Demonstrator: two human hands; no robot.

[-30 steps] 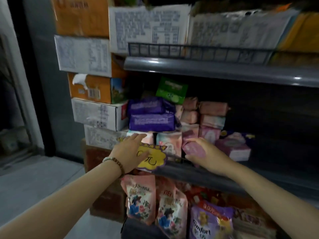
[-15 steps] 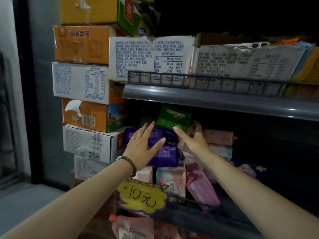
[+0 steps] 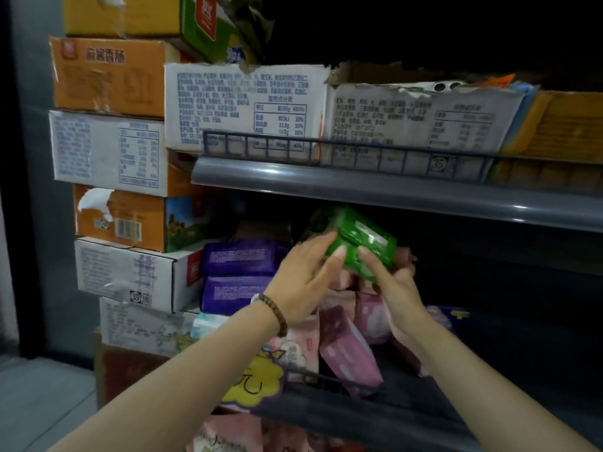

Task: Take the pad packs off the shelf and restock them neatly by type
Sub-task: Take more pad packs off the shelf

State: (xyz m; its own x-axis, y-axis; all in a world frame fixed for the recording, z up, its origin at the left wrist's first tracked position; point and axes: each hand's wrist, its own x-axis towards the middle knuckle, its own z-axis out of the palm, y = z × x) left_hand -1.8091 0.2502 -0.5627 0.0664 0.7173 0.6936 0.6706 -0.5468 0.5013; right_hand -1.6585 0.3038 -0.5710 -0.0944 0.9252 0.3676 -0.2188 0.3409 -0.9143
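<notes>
A green pad pack (image 3: 362, 239) is lifted and tilted in the middle shelf bay, blurred by motion. My left hand (image 3: 303, 282), with a bead bracelet at the wrist, grips its left end. My right hand (image 3: 396, 295) holds it from below at the right. Two purple packs (image 3: 241, 272) are stacked to the left. Pink packs (image 3: 349, 347) lie loosely below my hands, one leaning over the front rail. The back of the bay is dark.
The grey upper shelf (image 3: 391, 190) with a wire rail hangs just above the green pack and carries white cartons (image 3: 244, 106). Stacked orange and white boxes (image 3: 120, 151) stand at the left. A yellow price tag (image 3: 257, 376) hangs on the lower shelf edge (image 3: 359, 415).
Both hands rose from the pink packs and the price tag to the pile's top. They took hold of the green pack and lifted it, tilting it off the purple packs.
</notes>
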